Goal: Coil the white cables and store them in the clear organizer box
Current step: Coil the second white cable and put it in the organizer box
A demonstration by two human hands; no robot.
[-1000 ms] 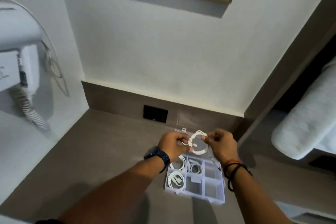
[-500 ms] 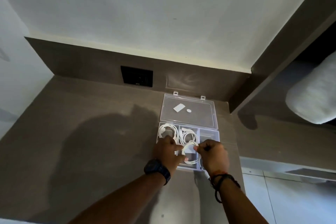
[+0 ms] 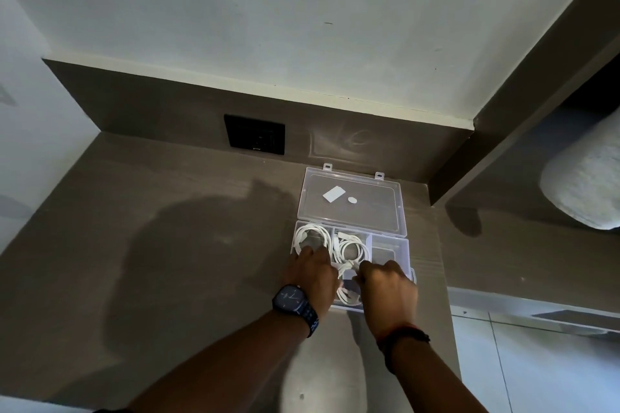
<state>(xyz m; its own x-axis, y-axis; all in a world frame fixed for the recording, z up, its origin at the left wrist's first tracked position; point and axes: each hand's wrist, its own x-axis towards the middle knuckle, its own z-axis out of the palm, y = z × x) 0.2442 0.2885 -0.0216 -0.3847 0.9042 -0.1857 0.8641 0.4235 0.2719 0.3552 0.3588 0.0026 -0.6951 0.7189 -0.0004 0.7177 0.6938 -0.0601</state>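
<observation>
The clear organizer box [image 3: 396, 246] lies on the brown counter with its lid [image 3: 355, 203] folded back flat. One coiled white cable [image 3: 310, 236] fills the back left compartment and a second coil [image 3: 352, 250] sits in the back middle one. My left hand [image 3: 313, 280] and my right hand [image 3: 389, 288] both reach into the box's near side, pinching a third white coiled cable [image 3: 347, 293] that rests down in a front compartment. Part of that coil is hidden by my fingers.
The brown counter [image 3: 167, 261] ends at a backsplash with a black wall socket [image 3: 255, 134]. A dark panel edge [image 3: 520, 94] rises at the right, with a rolled white towel [image 3: 583, 188] beyond it. Pale tiled floor [image 3: 543, 362] shows at lower right.
The view tilted down toward the counter. My hands carried the coiled cable from above the box down into a front compartment, still gripping it.
</observation>
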